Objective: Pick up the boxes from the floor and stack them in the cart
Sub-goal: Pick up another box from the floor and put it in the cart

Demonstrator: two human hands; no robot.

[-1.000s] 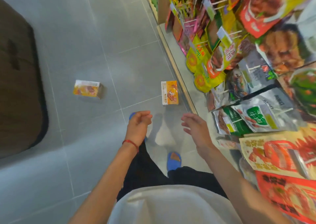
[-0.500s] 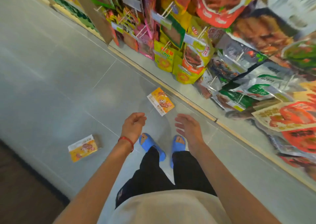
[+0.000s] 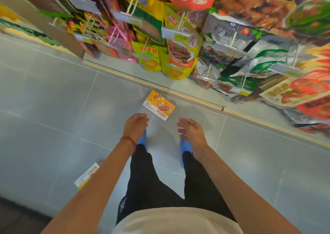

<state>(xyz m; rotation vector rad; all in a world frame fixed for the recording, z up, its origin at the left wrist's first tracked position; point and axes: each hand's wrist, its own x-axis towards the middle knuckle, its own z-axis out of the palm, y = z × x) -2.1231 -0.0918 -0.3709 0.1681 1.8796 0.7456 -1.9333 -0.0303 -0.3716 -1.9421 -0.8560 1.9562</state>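
Orange snack box [image 3: 159,105] lay flat on the grey tiled floor [image 3: 53,109], printed face up, turned at a slant, just short of the yellow strip [image 3: 187,98] that ran along the foot of the display. It sat ahead of both hands and between them, nearer the left one, and neither touched it. The left hand [image 3: 136,126] hung just below and left of the box with its fingers loosely curled around nothing; a red string bracelet [image 3: 128,140] circled that wrist. The right hand [image 3: 191,132] hovered to the lower right of the box, fingers relaxed and slightly spread, also empty. A second box [image 3: 87,175] of the same orange and white lay on the tiles well behind, beside the left forearm, which covered one end of it. Blue slippers [image 3: 184,149] and black trousers [image 3: 148,180] showed beneath the arms. Hanging snack packets [image 3: 180,46] crowded the rack beyond the strip.
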